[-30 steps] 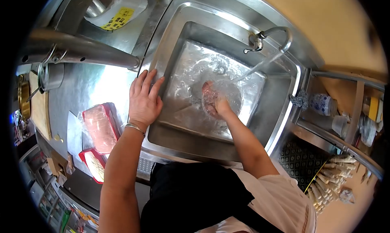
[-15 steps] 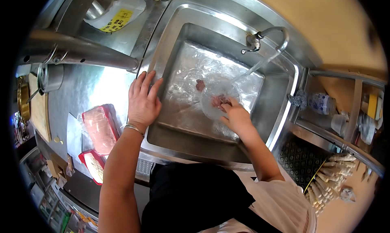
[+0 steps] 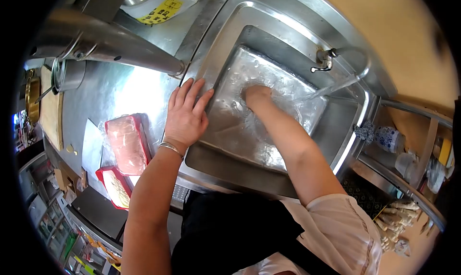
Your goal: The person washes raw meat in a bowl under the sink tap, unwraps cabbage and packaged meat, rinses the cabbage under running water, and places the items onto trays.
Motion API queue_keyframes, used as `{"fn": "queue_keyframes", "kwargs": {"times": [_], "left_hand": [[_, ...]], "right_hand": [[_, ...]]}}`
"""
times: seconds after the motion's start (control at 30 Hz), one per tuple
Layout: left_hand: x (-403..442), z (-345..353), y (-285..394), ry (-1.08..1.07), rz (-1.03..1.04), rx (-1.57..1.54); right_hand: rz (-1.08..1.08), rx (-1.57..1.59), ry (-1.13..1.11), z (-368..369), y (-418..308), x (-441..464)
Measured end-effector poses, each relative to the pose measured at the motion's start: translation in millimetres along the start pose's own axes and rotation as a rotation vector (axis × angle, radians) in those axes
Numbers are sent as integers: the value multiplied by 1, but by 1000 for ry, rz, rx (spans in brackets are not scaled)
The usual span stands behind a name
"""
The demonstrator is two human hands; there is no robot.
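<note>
My left hand (image 3: pixel 188 114) lies flat on the left rim of the steel sink (image 3: pixel 216 148), fingers spread and holding nothing. Farther in, my right hand (image 3: pixel 257 95) reaches down into the sink, its fingers hidden, so I cannot tell what they grip. Beneath my right forearm a clear round bowl (image 3: pixel 263 135) is partly visible in the splashing water. A stream of water runs from the faucet (image 3: pixel 324 61) on the right through a clear hose (image 3: pixel 336 87) toward the bowl. The dark reddish pieces seen earlier are out of sight now.
Left of the sink, a plastic-wrapped pack of pale meat (image 3: pixel 127 145) and a second red-edged pack (image 3: pixel 115 186) lie on the counter near a cleaver blade (image 3: pixel 92 143). A metal post (image 3: pixel 113 44) crosses the counter. A pot (image 3: pixel 71 74) stands farther left; a shelf rack (image 3: pixel 403 114) stands right.
My right hand has moved from the bowl farther into the sink, toward where a reddish piece lay. My left hand stays on the rim. The whole view has shifted slightly.
</note>
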State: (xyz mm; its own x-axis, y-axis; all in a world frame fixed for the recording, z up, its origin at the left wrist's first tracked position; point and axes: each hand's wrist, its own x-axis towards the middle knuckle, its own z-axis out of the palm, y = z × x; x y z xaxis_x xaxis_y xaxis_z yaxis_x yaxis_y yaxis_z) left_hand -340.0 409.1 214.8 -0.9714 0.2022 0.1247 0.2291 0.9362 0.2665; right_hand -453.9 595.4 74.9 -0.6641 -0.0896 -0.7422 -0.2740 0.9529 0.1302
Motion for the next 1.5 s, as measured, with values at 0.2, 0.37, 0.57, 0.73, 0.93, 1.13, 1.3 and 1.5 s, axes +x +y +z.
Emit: {"fn": "queue_keyframes", "kwargs": {"times": [0.2,0.37,0.57,0.73,0.93,1.13,1.3,1.5], "left_hand": [[1,-1,1,3,-1,-24],[1,-1,2,5,5,-21],[0,-1,3,-17,6,19],[1,-2,4,-13,16,30],[1,-1,4,-5,24,30],[1,-3,4,-10,14,32],[0,0,4,0,26,34],[0,0,5,-6,14,31]], "right_hand": [[-260,91,79,-26,16,-24],[-454,886,412,-21,79,-105],[-410,1097,474,30,121,-165],[-271,649,671,68,94,-145],[-37,574,245,85,77,-102],[-114,1539,214,92,91,-118],[-40,1550,227,61,99,-157],[-415,1090,767,83,92,-135]]}}
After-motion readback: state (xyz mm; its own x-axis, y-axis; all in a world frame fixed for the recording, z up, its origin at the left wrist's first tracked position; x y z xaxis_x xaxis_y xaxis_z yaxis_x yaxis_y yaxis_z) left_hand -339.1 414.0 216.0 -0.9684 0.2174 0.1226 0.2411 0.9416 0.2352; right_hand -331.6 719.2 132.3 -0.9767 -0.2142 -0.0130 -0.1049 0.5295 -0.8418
